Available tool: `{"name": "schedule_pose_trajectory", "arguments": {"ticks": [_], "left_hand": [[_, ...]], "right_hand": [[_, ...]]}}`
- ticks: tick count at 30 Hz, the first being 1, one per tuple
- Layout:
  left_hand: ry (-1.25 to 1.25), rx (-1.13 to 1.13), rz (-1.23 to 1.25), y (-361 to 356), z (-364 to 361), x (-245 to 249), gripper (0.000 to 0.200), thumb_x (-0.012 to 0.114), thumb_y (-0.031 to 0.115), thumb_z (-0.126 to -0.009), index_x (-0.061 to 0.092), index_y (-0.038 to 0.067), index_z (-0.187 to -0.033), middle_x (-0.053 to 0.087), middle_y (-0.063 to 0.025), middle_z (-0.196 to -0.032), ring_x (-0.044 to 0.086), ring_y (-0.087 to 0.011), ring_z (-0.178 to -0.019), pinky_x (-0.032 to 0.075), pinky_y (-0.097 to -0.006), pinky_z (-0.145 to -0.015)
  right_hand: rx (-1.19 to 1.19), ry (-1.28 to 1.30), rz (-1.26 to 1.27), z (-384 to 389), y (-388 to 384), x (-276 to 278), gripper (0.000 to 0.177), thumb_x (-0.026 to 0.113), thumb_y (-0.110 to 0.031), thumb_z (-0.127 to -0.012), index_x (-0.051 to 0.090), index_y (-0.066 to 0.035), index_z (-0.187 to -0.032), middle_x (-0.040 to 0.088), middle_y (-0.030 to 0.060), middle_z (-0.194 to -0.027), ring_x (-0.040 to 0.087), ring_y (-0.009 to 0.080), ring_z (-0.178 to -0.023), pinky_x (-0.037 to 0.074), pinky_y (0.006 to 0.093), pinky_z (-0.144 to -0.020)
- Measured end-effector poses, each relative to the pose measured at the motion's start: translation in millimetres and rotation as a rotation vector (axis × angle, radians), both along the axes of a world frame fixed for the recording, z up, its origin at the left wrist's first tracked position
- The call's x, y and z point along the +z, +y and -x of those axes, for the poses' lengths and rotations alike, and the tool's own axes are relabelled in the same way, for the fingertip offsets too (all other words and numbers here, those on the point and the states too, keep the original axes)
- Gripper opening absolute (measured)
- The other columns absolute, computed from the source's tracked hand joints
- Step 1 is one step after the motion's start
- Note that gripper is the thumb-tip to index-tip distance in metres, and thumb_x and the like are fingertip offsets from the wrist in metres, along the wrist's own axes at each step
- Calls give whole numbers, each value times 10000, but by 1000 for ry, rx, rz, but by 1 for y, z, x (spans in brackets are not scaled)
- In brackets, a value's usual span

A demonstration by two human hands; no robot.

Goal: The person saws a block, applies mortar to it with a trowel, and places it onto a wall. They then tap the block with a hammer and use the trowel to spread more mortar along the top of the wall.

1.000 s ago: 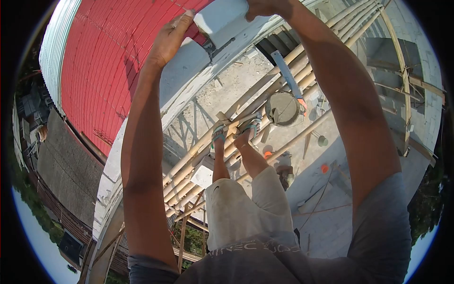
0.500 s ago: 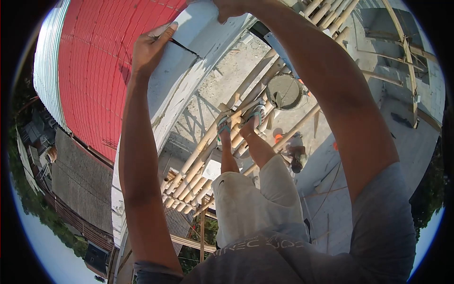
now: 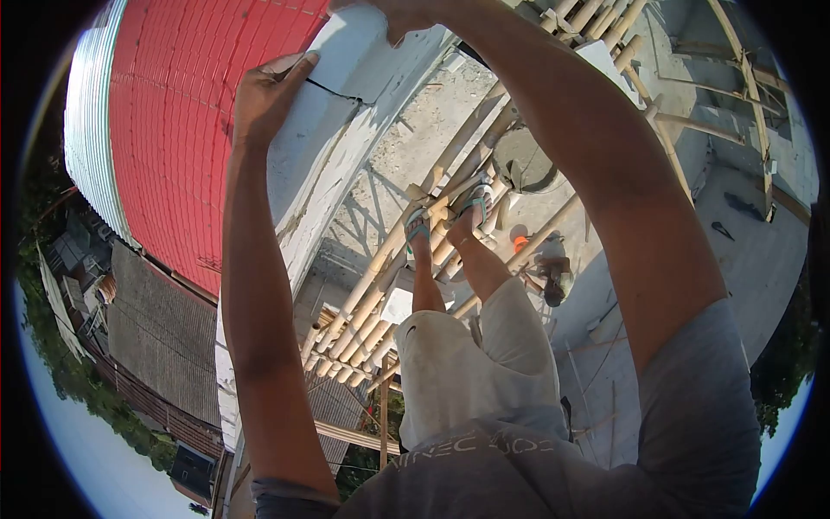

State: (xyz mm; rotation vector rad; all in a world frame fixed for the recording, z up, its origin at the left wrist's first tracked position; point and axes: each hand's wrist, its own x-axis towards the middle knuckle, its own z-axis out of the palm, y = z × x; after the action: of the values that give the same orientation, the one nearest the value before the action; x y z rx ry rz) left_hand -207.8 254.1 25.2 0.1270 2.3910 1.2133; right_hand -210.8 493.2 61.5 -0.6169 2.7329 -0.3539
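"What do I have on the far left?"

"From way over here, I see a shiny sheet with ridges, then a big red roof. A grey roof is lower down."

"And my left hand?"

"The left hand is next. Its fingers are bent, and the thumb is at the edge of the pale block. I can't tell if it is squeezing or just touching."

"Where is that block?"

"Up near the top, between the two hands. It is end to end with another block, and a thin dark line runs between them. A rough white wall goes along beside them."

"What about my right hand?"

"The right hand is bent over the pale block and grips it, thumb on its side. The top edge cuts off some of the hand."

"What's under me?"

"Two feet in sandals, on bamboo poles."

"And to the right?"

"I see a round tub of grey mix, partly behind the right arm. On the far right is a long wood strip."
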Motion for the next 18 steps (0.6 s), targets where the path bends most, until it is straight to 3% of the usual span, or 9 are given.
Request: {"name": "schedule_pose_trajectory", "arguments": {"ticks": [2,3,5,9,11,14,15,17,18], "left_hand": [[155,-104,97,2,7,-2,449,729,427,-912,761,65,-1176,778,-130,-971,742,-213,-901,565,-330,-833],[162,-107,100,7,11,-3,449,729,427,-912,761,65,-1176,778,-130,-971,742,-213,-901,565,-330,-833],[426,-236,100,25,24,-5,645,715,486,-886,639,48,-1352,730,-214,-1163,713,-317,-1081,542,-389,-949],[402,-279,107,72,39,-8,832,694,575,-861,504,42,-1471,671,-254,-1271,670,-367,-1167,515,-416,-1009],[337,-304,249,89,43,-8,862,692,596,-866,452,89,-1521,579,-219,-1437,588,-336,-1308,468,-402,-1083],[299,-265,279,100,34,-8,856,661,629,-877,461,97,-1517,599,-203,-1416,603,-335,-1282,470,-398,-1072],[262,-295,284,101,30,-4,856,661,629,-877,461,97,-1517,599,-203,-1416,603,-335,-1282,470,-398,-1072],[-71,-250,160,100,32,10,893,652,648,-876,430,98,-1544,584,-197,-1431,592,-318,-1286,452,-394,-1083],[-38,-251,181,100,32,6,902,650,647,-879,417,93,-1552,579,-200,-1432,574,-312,-1304,439,-392,-1090]], "right_hand": [[-3,9,20,2,1,-1,326,794,-212,-825,666,-50,-1077,672,34,-850,654,126,-804,534,300,-768],[-3,10,34,3,3,0,319,792,-212,-828,668,-50,-1073,672,34,-844,654,126,-798,534,299,-764],[-6,24,75,7,8,5,307,787,-213,-833,670,-49,-1064,672,32,-832,654,125,-787,535,298,-757],[-153,173,383,2,48,29,283,776,-216,-843,675,-47,-1047,672,29,-807,654,122,-765,535,295,-741],[-361,386,581,-20,69,28,272,771,-217,-848,677,-46,-1038,672,27,-795,654,121,-754,536,294,-733],[-767,651,827,-77,89,-8,256,763,-219,-856,681,-45,-1025,672,25,-776,655,120,-737,536,292,-722],[-921,659,871,-104,92,-33,251,761,-219,-858,682,-45,-1021,671,24,-770,655,119,-732,536,291,-718],[-1245,512,900,-175,86,-102,242,756,-220,-863,685,-44,-1012,671,22,-758,655,118,-721,537,290,-710],[-1398,369,896,-214,75,-139,237,753,-221,-866,686,-43,-1008,671,21,-752,655,117,-715,537,289,-706]]}}
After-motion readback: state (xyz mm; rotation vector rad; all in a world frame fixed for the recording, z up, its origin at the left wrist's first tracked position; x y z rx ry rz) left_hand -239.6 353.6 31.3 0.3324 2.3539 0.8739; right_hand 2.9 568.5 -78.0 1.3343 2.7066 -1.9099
